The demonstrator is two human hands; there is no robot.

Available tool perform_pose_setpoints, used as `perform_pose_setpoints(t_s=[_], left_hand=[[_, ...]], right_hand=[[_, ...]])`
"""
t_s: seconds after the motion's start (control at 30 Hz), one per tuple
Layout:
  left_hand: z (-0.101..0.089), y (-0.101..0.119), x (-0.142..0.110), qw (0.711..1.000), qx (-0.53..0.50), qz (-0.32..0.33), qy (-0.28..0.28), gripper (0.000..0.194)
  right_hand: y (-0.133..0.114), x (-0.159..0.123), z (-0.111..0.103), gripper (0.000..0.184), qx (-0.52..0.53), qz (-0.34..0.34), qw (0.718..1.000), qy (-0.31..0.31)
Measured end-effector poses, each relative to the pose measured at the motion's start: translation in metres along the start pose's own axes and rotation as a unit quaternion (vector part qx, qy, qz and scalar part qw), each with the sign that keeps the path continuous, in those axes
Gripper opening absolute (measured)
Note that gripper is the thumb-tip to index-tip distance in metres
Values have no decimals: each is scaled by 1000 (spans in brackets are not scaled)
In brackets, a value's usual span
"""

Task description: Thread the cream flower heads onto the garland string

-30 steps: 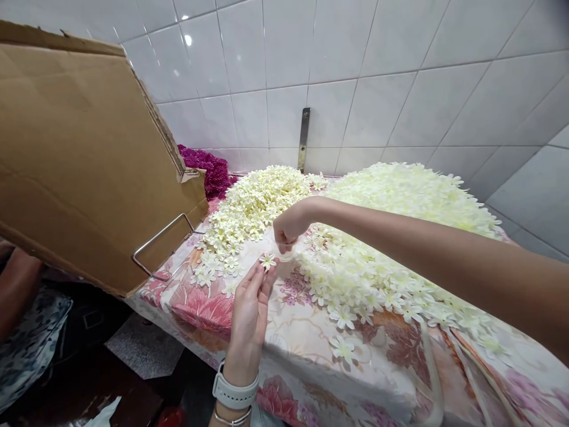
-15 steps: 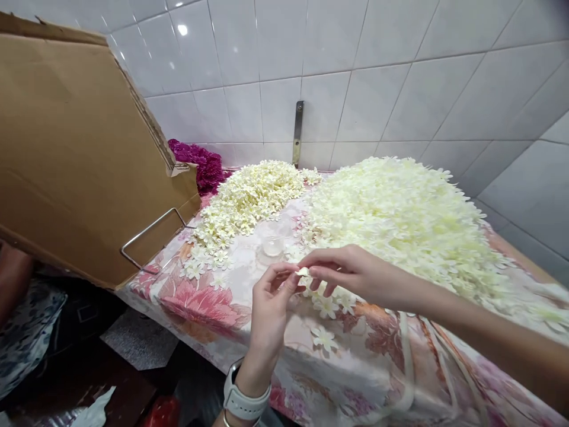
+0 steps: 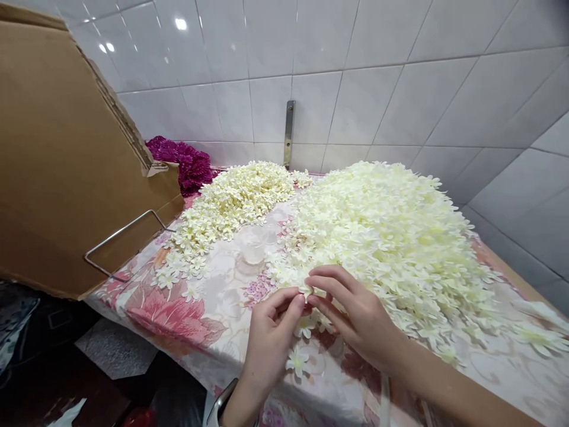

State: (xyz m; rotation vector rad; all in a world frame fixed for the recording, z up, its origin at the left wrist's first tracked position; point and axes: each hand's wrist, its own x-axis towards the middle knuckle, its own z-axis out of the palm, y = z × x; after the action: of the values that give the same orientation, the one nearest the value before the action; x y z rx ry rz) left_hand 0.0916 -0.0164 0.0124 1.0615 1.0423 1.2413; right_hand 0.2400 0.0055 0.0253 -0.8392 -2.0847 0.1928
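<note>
A small white artificial flower [image 3: 306, 291] is pinched between the fingertips of my two hands, mostly covered by them. My left hand [image 3: 272, 335] closes thumb and forefinger on its left side. From the right, my right hand [image 3: 355, 311] grips it with thumb and fingertips. Just beyond my hands rises a big heap of white artificial flowers [image 3: 382, 225]. One loose white flower [image 3: 297, 360] lies below my fingers on the floral tablecloth [image 3: 222, 350]. A small clear cup [image 3: 253, 252] stands a little farther back, left of that heap.
A smaller pile of cream flowers [image 3: 240, 196] spreads at the back left. Magenta flowers [image 3: 184, 163] sit behind a large cardboard box [image 3: 66, 154], with a bent metal wire frame [image 3: 120, 237] in front. The tiled wall [image 3: 364, 101] carries a metal bracket [image 3: 288, 133].
My hands have moved slightly lower in view, and the right hand's fingers are now more arched around the flower. The camera view has turned a little to the right.
</note>
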Motion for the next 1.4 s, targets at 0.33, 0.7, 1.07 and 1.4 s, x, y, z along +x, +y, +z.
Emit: perform_pose_setpoints(t_s=[0.33, 0.7, 1.07, 1.4], left_hand=[[0, 1, 0, 999, 38, -8, 16, 18], [-5, 5, -9, 985, 149, 79, -46, 22], [5, -2, -13, 992, 83, 62, 72, 24], [4, 8, -1, 993, 90, 45, -57, 16]], right_hand=[[2, -2, -2, 30, 16, 24, 999, -25], [-4, -3, 3, 22, 3, 2, 1000, -9], [1, 12, -29, 41, -34, 201, 979, -14], [-6, -3, -8, 18, 2, 121, 992, 37]])
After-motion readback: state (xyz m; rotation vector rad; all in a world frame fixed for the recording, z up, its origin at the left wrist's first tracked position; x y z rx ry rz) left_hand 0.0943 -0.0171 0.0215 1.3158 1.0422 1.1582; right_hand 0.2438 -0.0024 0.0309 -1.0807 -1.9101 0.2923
